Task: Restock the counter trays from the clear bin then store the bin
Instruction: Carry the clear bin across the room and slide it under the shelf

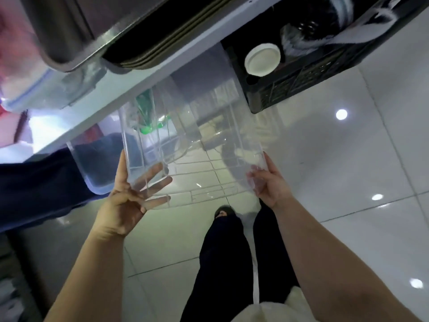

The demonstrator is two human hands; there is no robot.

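Observation:
I hold an empty clear plastic bin (pixel 197 145) with both hands, low over the floor, its far end tucked under the white counter edge (pixel 162 66). My left hand (pixel 130 201) grips the bin's near left corner, fingers spread under its bottom. My right hand (pixel 269 182) clasps the near right corner. On the counter above sit a metal tray (pixel 69 43) and a stack of dark trays (pixel 162 43).
A black crate (pixel 301 75) with a white lid (pixel 262 59) stands on the tiled floor (pixel 348 159) to the right. Another lidded plastic box (pixel 46 89) sits at the left, with a dark blue cloth (pixel 46 182) below it. My legs are beneath the bin.

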